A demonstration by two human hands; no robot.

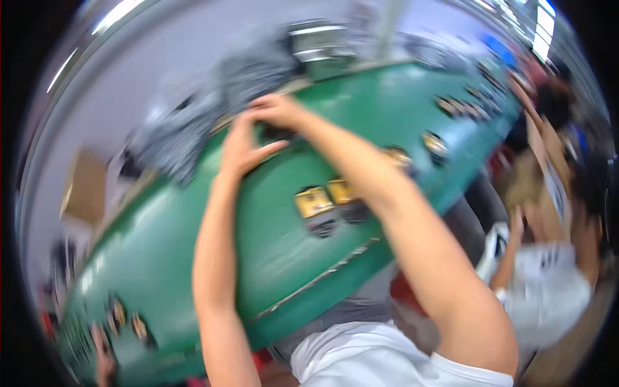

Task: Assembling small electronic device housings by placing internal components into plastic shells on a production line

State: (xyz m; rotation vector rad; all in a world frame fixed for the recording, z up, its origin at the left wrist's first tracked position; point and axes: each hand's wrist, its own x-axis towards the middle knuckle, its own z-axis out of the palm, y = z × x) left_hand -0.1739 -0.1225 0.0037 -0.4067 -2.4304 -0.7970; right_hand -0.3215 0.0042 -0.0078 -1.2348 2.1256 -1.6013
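Note:
My left hand (241, 147) is over the far part of the green table, with its thumb spread well away from its fingers. My right hand (278, 111) reaches across from the right, its fingers bent together and meeting the left fingertips. In the gap between both hands lies a dark object (276, 134), blurred and partly covered, so its kind and whether either hand grips it do not show. Closer to me, a yellow-and-black blocky unit (314, 203) rests on the table, and a second similar unit (343, 191) sits beside it, partly behind my right forearm.
The green table (174, 258) runs from lower left to upper right. More yellow-and-black units (435, 147) stand along its right part. Grey plastic bags (174, 142) and a metal box (319, 45) line the far edge. A co-worker (541, 284) sits at the right; another person's hand (103, 351) shows lower left.

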